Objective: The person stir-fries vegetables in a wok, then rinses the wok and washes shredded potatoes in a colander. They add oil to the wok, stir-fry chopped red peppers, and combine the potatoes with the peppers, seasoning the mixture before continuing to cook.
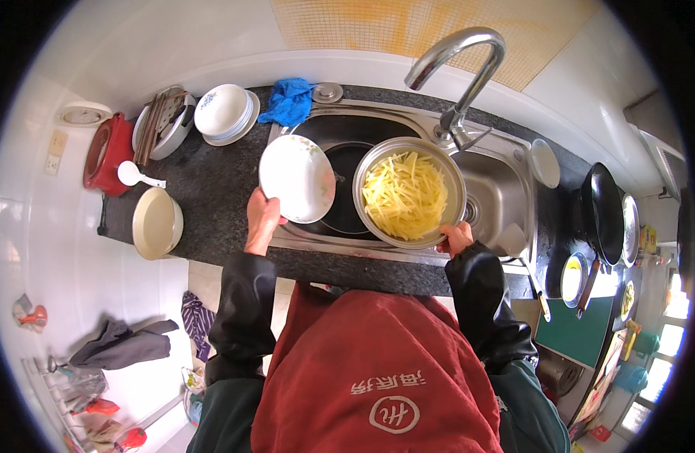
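Note:
My left hand grips the near-left rim of a white plate with a floral edge, thumb on top. Nothing lies on the plate. With my right hand I hold the near-right rim of a round metal basin. Pale yellow shredded potato fills much of it. Both vessels are over the double-bowl steel sink, and a narrow gap separates them. Beneath them a dark round pan sits in the left bowl, partly hidden.
A chrome faucet arches behind the basin. Stacked bowls, a blue cloth, a cream pot and a red container stand to the left. On the right are a black wok, a white bowl and a ladle.

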The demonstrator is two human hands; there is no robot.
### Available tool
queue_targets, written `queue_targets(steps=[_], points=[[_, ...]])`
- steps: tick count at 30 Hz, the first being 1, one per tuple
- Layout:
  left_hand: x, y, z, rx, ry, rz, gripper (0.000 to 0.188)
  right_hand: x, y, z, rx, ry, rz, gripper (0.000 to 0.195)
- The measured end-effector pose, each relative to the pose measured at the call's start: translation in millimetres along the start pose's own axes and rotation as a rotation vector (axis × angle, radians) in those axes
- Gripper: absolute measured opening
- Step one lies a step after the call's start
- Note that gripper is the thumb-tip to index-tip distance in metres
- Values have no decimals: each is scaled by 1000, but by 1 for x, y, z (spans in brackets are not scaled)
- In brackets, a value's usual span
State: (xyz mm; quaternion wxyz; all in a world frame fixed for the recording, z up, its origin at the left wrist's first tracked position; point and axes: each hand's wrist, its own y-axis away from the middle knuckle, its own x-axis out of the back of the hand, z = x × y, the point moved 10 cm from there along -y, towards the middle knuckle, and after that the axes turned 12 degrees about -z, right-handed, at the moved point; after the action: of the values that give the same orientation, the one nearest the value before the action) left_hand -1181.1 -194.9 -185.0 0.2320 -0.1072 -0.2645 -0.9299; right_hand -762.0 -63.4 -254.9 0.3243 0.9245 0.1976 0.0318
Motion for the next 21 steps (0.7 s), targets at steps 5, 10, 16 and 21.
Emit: queue_targets(steps=[5,10,16,21], points=[[-30,5,35,-195,-696,202,23,4,5,8,6,9,-29,18],[-48,7,34,-345,-881,193,35,-5,7,8,-5,52,-81,22],[-35,31,50,-509,-996,278,38,-3,8,8,-2,9,-100,19],[-11,49,52,-535,-1015,311,45,-5,3,10,-27,55,-151,22]])
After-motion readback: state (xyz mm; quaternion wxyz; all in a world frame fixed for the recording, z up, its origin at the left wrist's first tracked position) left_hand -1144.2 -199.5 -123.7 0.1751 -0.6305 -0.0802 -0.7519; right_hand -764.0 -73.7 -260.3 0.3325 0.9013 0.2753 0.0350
